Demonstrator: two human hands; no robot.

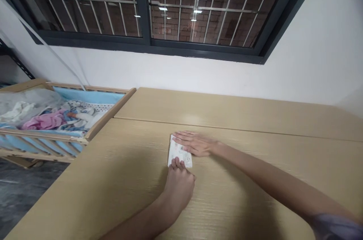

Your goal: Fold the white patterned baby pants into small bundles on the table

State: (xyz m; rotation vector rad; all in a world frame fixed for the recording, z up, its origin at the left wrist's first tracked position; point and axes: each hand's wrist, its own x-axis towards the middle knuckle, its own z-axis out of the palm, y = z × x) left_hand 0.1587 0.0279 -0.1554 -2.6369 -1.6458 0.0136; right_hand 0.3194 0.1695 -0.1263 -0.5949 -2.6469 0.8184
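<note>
Folded cloth (180,152): white, small pink print. Table (227,194): light tan, wood grain. Crib (87,97): pale wood, blue padding. Blanket (42,122): pink. Window frame (147,45): dark grey. Sleeve (334,226): pale lavender

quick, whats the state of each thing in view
right hand, open and flat on the cloth's far end
left hand, fingertips on the cloth's near edge, grip unclear
folded white printed cloth, folded flat under both hands
wooden crib, sides up, bedding heaped inside
pink cloth, crumpled in the crib
barred window, appears shut
wood-grain table, two panels joined at a seam
</note>
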